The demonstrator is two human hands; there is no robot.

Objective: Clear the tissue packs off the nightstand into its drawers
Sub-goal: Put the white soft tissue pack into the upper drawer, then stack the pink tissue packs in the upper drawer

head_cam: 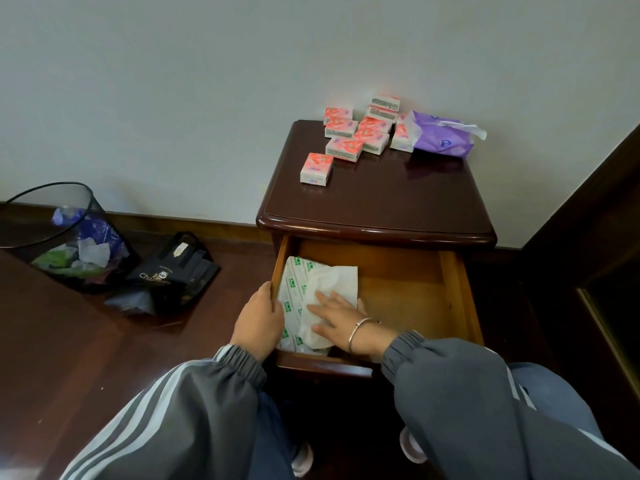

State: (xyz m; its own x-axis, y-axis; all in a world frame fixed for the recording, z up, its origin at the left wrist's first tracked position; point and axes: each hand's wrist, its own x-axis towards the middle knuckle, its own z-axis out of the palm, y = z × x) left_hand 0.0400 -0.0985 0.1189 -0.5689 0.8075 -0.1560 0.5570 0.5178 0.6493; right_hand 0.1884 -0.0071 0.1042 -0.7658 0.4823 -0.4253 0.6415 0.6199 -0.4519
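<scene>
I'm getting soft, even, rather dim light, with no hard shadows on the wall point(173, 81). A pale sheen runs along the glossy front edge of the nightstand point(381, 199), and its top shades the back of the drawer point(398, 271). The wide lens bows the skirting point(173, 223) towards the edges.

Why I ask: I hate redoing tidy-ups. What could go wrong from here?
1. The loose tissue sticking out of the green-printed pack lies under the flat right hand; it may crumple or tear.
2. The left hand curls over the side wall of the drawer; pushing the drawer in could pinch fingers.
3. The pink packs are piled loosely on the nightstand; grabbing several at once might knock some off.
</scene>
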